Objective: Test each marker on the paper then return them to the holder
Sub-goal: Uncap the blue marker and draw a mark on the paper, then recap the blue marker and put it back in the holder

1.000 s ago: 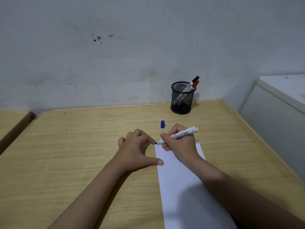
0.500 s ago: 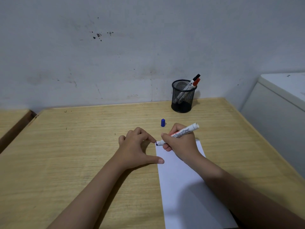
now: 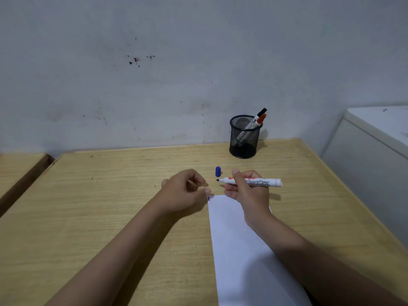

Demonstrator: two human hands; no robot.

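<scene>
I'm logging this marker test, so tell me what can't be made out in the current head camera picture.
- Paper: near end cut off by the bottom edge; far right corner hidden by the right hand.
- Mark at the paper's far left corner: too small to judge its colour.
- Marker: label partly covered by fingers.
- Markers in the holder: lower barrels obscured by mesh.

We see a white marker [image 3: 254, 181] with dark lettering and a dark tip, centre frame. Beside it, a blue cap [image 3: 218, 171] on the pale wood-grain table [image 3: 110, 195]. Lower right, white paper [image 3: 238, 250] bears a short dark stroke. Upper right, a black mesh holder [image 3: 244, 140] shows red and black caps.
</scene>
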